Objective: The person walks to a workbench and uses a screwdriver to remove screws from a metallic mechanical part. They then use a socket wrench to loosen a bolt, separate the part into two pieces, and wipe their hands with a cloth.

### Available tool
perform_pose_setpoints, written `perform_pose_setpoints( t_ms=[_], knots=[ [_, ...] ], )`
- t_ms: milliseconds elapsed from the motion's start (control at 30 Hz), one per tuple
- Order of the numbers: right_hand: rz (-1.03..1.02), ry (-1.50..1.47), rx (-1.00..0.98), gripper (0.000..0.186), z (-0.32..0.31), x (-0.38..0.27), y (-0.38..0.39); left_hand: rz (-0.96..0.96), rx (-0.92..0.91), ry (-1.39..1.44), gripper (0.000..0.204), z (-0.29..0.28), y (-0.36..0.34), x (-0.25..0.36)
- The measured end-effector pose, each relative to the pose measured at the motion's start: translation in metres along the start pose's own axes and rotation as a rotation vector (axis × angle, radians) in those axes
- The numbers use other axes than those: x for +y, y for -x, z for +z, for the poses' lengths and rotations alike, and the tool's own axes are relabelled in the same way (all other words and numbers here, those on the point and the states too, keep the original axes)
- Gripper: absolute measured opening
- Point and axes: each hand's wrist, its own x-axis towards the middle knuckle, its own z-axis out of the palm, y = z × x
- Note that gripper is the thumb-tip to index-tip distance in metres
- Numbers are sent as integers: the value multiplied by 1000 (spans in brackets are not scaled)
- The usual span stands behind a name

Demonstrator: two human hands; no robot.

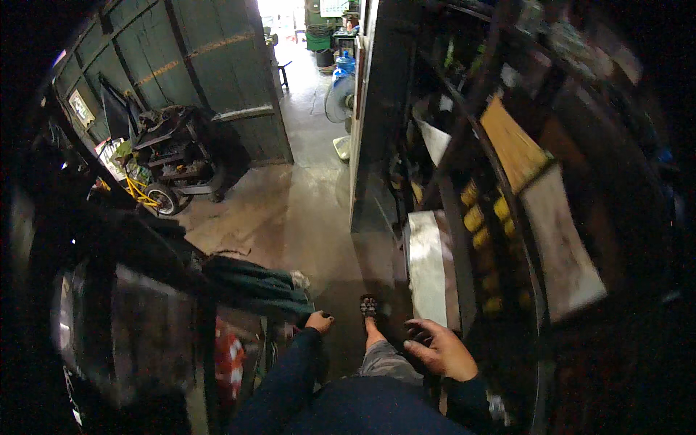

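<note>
Low in the head view, my left hand has its fingers curled near the end of a dark green cloth-like bundle; whether it holds anything is hidden. My right hand hangs empty, fingers loosely bent and apart, below a pale leaning board on the right-hand rack. Between my hands, one sandalled foot is on the concrete floor.
A doorway ahead opens into a brighter space with a fan, blue water bottle and green container. Left, a dark machine and yellow bicycle stand by a panelled wall. Dark shelving lines the right.
</note>
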Motion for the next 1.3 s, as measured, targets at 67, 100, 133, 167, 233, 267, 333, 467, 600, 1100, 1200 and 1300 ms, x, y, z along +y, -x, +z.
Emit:
perform_pose_setpoints(
  t_ms=[67,100,133,167,233,267,333,467,600,1100,1200,1300],
  knots=[
    [-115,96,-46,54,-20,-17,-76,-117,7,-30,56,-28,-45,16],
    [-170,136,-66,54,-27,-29,-112,-160,-4,-65,56,-46,-59,19],
    [-201,180,-89,54,-36,-43,-146,-223,-26,-113,57,-64,-73,23],
    [-241,168,-104,53,-44,-59,-182,-198,-8,-87,57,-87,-90,29],
    [-318,256,-105,53,-53,-95,-255,-206,5,-64,56,-137,-118,32],
    [-337,321,-110,53,-58,-117,-291,-172,115,-37,54,-165,-135,35],
    [-398,286,-225,52,-61,-154,-356,-186,296,24,50,-212,-165,27],
    [-501,321,-448,51,-54,-211,-473,-303,431,709,35,-285,-230,-14],
    [-482,307,-541,50,-40,-242,-597,-152,26,-868,32,-335,-284,-67],
    [-240,131,-240,57,-85,-400,-1004,-194,-38,-434,35,-679,-593,24],
    [-255,200,-309,60,-98,-418,-1110,-164,193,-72,37,-723,-677,57],
    [-365,268,-362,59,-120,-452,-1204,-394,251,853,42,-736,-723,96]
  ],
)
